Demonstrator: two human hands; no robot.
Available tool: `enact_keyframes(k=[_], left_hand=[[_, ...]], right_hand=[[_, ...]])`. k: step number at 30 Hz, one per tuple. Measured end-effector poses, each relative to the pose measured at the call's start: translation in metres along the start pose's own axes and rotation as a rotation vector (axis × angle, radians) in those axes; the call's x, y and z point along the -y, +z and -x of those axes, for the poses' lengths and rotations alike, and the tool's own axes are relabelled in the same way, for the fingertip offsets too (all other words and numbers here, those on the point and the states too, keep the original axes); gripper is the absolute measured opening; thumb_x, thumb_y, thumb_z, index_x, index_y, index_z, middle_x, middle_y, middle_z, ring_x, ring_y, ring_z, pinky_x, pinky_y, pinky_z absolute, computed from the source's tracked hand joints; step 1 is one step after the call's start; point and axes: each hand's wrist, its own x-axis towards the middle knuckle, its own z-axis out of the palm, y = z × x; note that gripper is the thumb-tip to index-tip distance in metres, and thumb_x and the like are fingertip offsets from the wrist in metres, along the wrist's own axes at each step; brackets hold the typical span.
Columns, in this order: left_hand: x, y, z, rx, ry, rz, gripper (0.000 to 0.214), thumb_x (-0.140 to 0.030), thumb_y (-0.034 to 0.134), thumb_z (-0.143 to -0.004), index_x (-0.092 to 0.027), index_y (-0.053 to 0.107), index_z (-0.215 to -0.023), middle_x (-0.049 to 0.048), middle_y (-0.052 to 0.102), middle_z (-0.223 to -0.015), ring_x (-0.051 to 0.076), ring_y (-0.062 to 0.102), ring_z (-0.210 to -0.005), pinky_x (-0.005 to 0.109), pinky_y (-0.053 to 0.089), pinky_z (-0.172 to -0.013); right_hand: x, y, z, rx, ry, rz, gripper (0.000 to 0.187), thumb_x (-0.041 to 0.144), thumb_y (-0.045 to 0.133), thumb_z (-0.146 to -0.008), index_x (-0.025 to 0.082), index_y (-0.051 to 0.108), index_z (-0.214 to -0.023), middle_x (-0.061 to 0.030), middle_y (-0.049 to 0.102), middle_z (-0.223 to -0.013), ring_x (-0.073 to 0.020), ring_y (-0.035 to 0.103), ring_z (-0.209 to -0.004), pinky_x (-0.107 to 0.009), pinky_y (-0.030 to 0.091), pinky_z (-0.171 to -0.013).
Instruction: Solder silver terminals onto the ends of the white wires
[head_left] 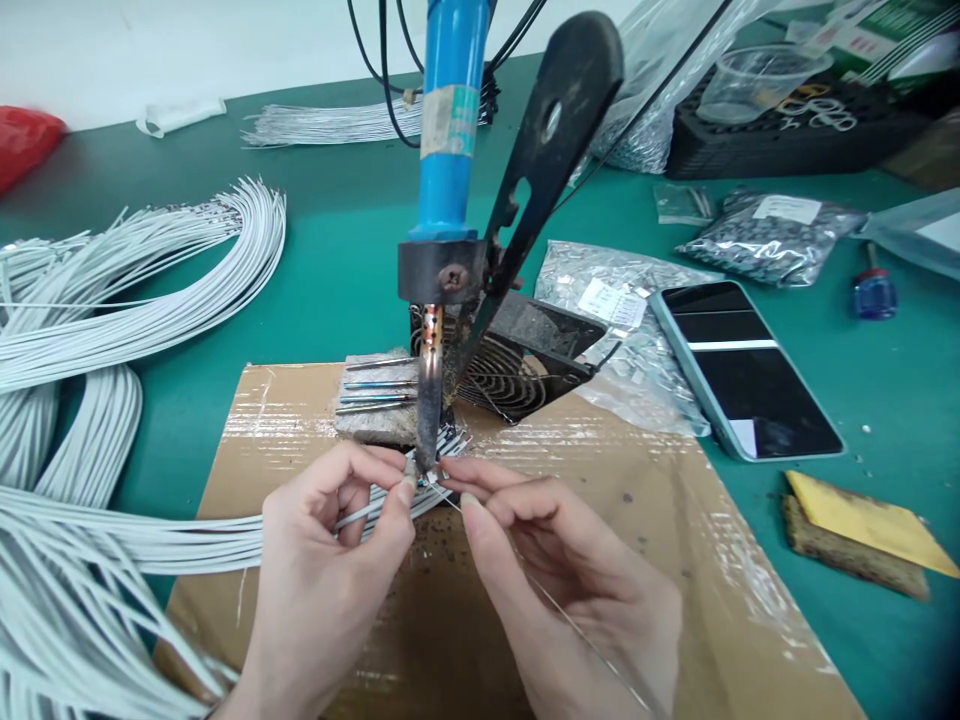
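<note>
A soldering iron (452, 170) with a blue handle is clamped upright, and its dark tip points down between my hands. Just left of the tip, my left hand (337, 560) pinches a small greyish piece (409, 470) whose kind I cannot make out. My right hand (570, 580) pinches a thin solder wire (577, 630), its end close to the tip and the rest trailing back across the palm. White wires (195, 540) run behind my left fingers to the spot under the tip. A tiny white piece (433, 478) shows there, partly hidden by fingertips.
Cardboard (300, 410) lies beneath my hands. Behind the iron are a grey block with metal rods (375, 395), a black fan (510, 375) and the slotted bracket (551, 130). Wire bundles (142, 290) fill the left. A phone (750, 370), a sponge (862, 550) and parts bags (615, 310) lie right.
</note>
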Motion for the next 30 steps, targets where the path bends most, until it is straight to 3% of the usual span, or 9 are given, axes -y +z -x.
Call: enact_keyframes(k=[7,12,17,30], left_hand=[[0.001,-0.001,0.001,-0.006,0.023,-0.028,0.016,-0.010,0.074,-0.078,-0.022,0.070,-0.067,-0.0022,0.077,-0.080,0.008,0.070,-0.064,0.012,0.049,-0.052],[0.002,-0.001,-0.001,-0.014,0.029,-0.033,0.014,-0.012,0.073,-0.077,-0.022,0.072,-0.067,-0.0016,0.078,-0.079,0.009,0.070,-0.063,0.013,0.049,-0.051],[0.003,0.000,-0.001,-0.011,0.016,-0.016,0.016,-0.011,0.073,-0.076,-0.023,0.071,-0.065,-0.0028,0.077,-0.077,0.008,0.069,-0.061,0.013,0.050,-0.053],[0.004,0.000,0.000,-0.033,0.045,-0.069,0.014,-0.013,0.073,-0.076,-0.023,0.070,-0.066,-0.0003,0.077,-0.080,0.012,0.069,-0.070,0.014,0.035,-0.041]], right_hand=[[-0.004,-0.002,0.001,-0.001,-0.044,0.015,0.019,0.022,0.075,-0.089,0.024,0.068,-0.072,-0.0027,0.084,-0.101,-0.0182,0.080,-0.098,-0.021,0.062,-0.085],[-0.009,-0.006,-0.002,0.078,-0.095,0.034,0.017,0.021,0.073,-0.090,0.025,0.068,-0.074,-0.0011,0.084,-0.104,-0.0174,0.080,-0.099,-0.019,0.063,-0.085],[-0.010,-0.006,-0.002,0.045,-0.115,0.065,0.017,0.019,0.073,-0.090,0.024,0.068,-0.075,-0.0032,0.084,-0.102,-0.0192,0.080,-0.100,-0.021,0.064,-0.083],[-0.015,-0.005,0.001,0.036,-0.143,0.039,0.015,0.019,0.075,-0.090,0.027,0.070,-0.078,0.0026,0.083,-0.105,-0.0137,0.079,-0.097,-0.016,0.060,-0.087]])
